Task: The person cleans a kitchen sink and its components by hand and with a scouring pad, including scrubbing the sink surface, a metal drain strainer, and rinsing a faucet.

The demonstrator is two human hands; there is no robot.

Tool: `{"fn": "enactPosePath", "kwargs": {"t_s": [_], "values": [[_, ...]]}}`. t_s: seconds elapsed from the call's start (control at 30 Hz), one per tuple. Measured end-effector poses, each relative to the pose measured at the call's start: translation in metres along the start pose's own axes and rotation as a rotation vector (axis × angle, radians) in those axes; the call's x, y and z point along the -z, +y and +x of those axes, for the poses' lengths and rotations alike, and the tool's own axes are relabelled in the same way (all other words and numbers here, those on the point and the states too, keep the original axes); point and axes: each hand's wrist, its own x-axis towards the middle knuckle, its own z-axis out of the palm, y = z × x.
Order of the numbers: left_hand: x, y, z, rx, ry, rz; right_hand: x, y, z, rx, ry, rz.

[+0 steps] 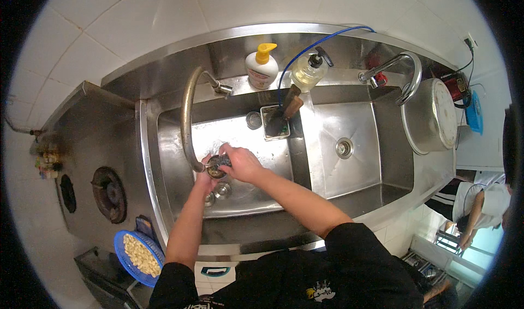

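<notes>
In the left basin of a stainless steel sink (301,194), my left hand (206,181) holds a small round cup or bowl (213,171) under the end of a curved metal faucet (187,121). My right hand (243,163) grips a dark scouring pad (223,160) against the inside of that vessel. Water seems to run from the faucet onto it. Just below my hands stand small clear cups (222,190) on the basin's floor. Another clear cup (254,121) lies farther back, beside a rectangular strainer (276,136) that holds brushes (293,107).
Two pump bottles, one white (262,72) and one clear (308,75), stand on the back ledge. A large metal pot (430,116) rests on its side at the right. At lower left are a gas burner (109,195) and a blue basket (123,256) of pale pieces. Another person (483,204) is at far right.
</notes>
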Motion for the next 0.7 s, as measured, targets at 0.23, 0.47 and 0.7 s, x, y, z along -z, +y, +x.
{"fn": "enactPosePath", "kwargs": {"t_s": [0.23, 0.47, 0.7], "values": [[-0.016, 0.004, -0.007, 0.009, 0.033, 0.371, -0.013, 0.01, 0.009, -0.34, -0.121, -0.024], [0.0, 0.014, 0.017, 0.02, 0.028, 0.459, 0.007, 0.0, 0.0, -0.235, 0.167, 0.094], [0.01, 0.008, 0.024, 0.216, -0.164, 0.373, -0.002, 0.028, 0.0, 0.083, -0.105, 0.208]]}}
